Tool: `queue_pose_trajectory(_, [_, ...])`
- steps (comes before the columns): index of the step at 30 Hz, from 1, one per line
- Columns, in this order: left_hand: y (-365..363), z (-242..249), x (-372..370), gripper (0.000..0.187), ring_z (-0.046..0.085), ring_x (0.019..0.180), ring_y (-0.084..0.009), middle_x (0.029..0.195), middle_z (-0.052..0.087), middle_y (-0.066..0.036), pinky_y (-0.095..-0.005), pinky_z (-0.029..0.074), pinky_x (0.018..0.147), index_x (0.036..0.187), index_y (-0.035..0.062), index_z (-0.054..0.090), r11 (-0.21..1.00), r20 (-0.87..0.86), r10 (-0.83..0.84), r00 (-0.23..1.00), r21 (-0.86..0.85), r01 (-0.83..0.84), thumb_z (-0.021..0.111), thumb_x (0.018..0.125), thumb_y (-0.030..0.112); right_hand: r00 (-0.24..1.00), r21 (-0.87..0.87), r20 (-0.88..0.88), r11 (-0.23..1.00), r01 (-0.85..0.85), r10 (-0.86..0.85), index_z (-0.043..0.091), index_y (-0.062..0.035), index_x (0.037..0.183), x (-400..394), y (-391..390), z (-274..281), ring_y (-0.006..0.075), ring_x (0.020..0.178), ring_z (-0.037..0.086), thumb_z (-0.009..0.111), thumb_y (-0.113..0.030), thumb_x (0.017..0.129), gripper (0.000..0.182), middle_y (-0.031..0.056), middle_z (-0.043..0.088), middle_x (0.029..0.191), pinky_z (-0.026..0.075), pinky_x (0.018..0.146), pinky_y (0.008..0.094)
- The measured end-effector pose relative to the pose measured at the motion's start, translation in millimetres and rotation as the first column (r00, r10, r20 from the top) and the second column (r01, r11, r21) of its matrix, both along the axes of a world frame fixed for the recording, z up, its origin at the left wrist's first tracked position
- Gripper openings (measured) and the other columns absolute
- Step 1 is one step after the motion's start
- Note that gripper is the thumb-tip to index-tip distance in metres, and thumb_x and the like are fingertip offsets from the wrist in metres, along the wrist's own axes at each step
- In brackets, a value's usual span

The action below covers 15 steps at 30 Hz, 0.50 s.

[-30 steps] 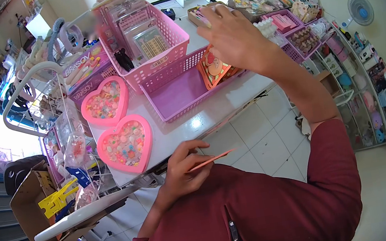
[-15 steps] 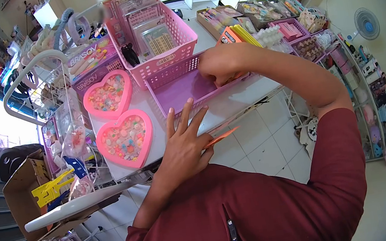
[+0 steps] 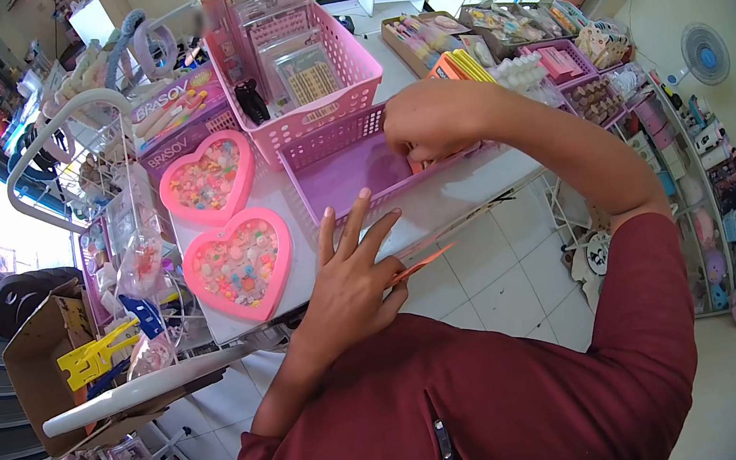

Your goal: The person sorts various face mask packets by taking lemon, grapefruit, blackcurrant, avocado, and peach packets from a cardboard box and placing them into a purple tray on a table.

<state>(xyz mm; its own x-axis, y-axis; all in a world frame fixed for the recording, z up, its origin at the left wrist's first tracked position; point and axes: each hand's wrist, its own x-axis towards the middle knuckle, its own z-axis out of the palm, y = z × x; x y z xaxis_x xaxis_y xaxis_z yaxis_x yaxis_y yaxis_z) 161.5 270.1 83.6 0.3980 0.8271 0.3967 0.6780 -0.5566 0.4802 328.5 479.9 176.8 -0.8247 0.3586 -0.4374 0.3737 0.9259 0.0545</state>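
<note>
One thin orange card (image 3: 423, 264) in head view, seen near edge-on, sticks out from left hand (image 3: 351, 276) past the table edge, long axis rising toward the person's right; upper fingers spread wide, lower ones hold card. Right hand (image 3: 435, 119) dips into low purple basket (image 3: 343, 179), fingers curled, grip can't tell. Glossy white table (image 3: 308, 273), two pink heart cases (image 3: 285, 286), pale tiled floor (image 3: 504, 300).
</note>
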Motion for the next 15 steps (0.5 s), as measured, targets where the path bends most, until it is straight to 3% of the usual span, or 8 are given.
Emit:
queue_pose_trajectory(1, [0.0, 0.8, -0.8, 0.01, 0.03, 0.151, -0.0394, 0.143, 0.058, -0.009, -0.0647, 0.014, 0.121, 0.083, 0.0082, 0.075, 1.0, 0.0, 0.002, 1.0, -0.002, -0.002, 0.075, 0.076, 0.015, 1.0, -0.002, 0.0, 1.0, -0.002, 0.002, 0.075, -0.003, 0.082, 2.5, -3.0, 7.2, 0.0341, 0.09, 0.069, 0.071, -0.013, 0.073, 0.014, 0.0154, 0.071, 0.089, 0.054, 0.077, 0.0464])
queue_pose_trajectory(3, [0.8, 1.4, -3.4, 0.014, 0.047, 0.139, -0.0405, 0.135, 0.062, -0.013, -0.0579, 0.037, 0.113, 0.084, 0.0055, 0.072, 0.989, 0.158, -0.072, 0.985, 0.136, 0.051, 0.079, 0.073, 0.009, 0.908, -0.006, -0.405, 0.992, -0.123, 0.11, 0.072, -0.0033, 0.096, 10.4, -11.8, 29.8, 0.0341, 0.096, 0.069, 0.074, -0.018, 0.079, 0.022, 0.0157, 0.071, 0.098, 0.055, 0.079, 0.0459])
queue_pose_trajectory(5, [-0.5, 0.0, -3.5, 0.019, 0.056, 0.125, -0.0383, 0.128, 0.063, -0.015, -0.052, 0.046, 0.101, 0.083, 0.0042, 0.066, 0.994, 0.313, -0.108, 0.944, 0.065, 0.092, 0.08, 0.071, 0.006, 0.829, -0.295, -0.559, 0.942, -0.161, -0.033, 0.063, -0.0063, 0.115, 12.1, -46.4, 65.8, 0.0341, 0.099, 0.068, 0.072, -0.023, 0.085, 0.036, 0.0157, 0.068, 0.101, 0.054, 0.079, 0.047])
queue_pose_trajectory(7, [-3.2, -2.9, -3.4, 0.026, 0.065, 0.111, -0.0362, 0.121, 0.063, -0.017, -0.046, 0.055, 0.088, 0.082, 0.003, 0.059, 0.99, 0.464, -0.124, 0.877, 0.001, 0.14, 0.08, 0.069, 0.003, 0.769, -0.568, -0.622, 0.759, -0.318, -0.143, 0.055, -0.0102, 0.125, 19.8, -84.0, 74.7, 0.0322, 0.09, 0.069, 0.07, -0.019, 0.088, 0.041, 0.0128, 0.066, 0.093, 0.055, 0.073, 0.0448])
queue_pose_trajectory(10, [-1.5, -2.3, -3.8, 0.026, 0.067, 0.093, -0.0331, 0.114, 0.063, -0.02, -0.0396, 0.056, 0.075, 0.09, 0.0023, 0.062, 0.968, 0.629, -0.12, 0.768, -0.098, 0.231, 0.082, 0.074, 0.004, 0.929, -0.423, -0.367, 0.881, -0.212, 0.047, 0.051, -0.0129, 0.128, 21.2, -118.2, 64.4, 0.03, 0.081, 0.069, 0.072, -0.011, 0.086, 0.047, 0.008, 0.066, 0.093, 0.057, 0.068, 0.0391])
queue_pose_trajectory(11, [2.1, 3.1, -3.5, 0.031, 0.066, 0.097, -0.0335, 0.115, 0.062, -0.02, -0.0403, 0.055, 0.077, 0.098, 0.0027, 0.062, 0.99, 0.578, -0.127, 0.806, 0.022, 0.14, 0.083, 0.076, 0.007, 0.929, -0.424, -0.367, 0.881, -0.21, 0.045, 0.051, -0.0129, 0.128, 23.9, -117.4, 67.8, 0.03, 0.081, 0.069, 0.072, -0.011, 0.086, 0.047, 0.008, 0.066, 0.093, 0.057, 0.068, 0.0391])
queue_pose_trajectory(13, [6.8, 2.6, 2.0, 0.036, 0.065, 0.101, -0.0338, 0.116, 0.061, -0.02, -0.041, 0.055, 0.079, 0.107, 0.0031, 0.062, 0.987, 0.525, -0.126, 0.842, 0.149, 0.055, 0.083, 0.079, 0.011, 0.811, -0.149, -0.554, 0.935, -0.321, 0.19, 0.056, -0.0128, 0.124, 35.1, -110.6, 83.5, 0.0285, 0.075, 0.07, 0.071, -0.003, 0.083, 0.045, 0.0046, 0.067, 0.095, 0.057, 0.064, 0.036])
queue_pose_trajectory(15, [14.2, -21.5, 11.7, 0.054, 0.062, 0.11, -0.0331, 0.126, 0.057, -0.019, -0.042, 0.055, 0.083, 0.124, 0.0044, 0.056, 0.846, 0.667, -0.026, 0.745, 0.411, -0.339, 0.085, 0.08, 0.016, 0.56, -0.036, -0.827, 0.987, -0.158, 0.06, 0.064, -0.0089, 0.112, 42.5, -91.1, 93.8, 0.0257, 0.083, 0.072, 0.07, -0.006, 0.085, 0.028, 0.0084, 0.07, 0.098, 0.057, 0.07, 0.0361])
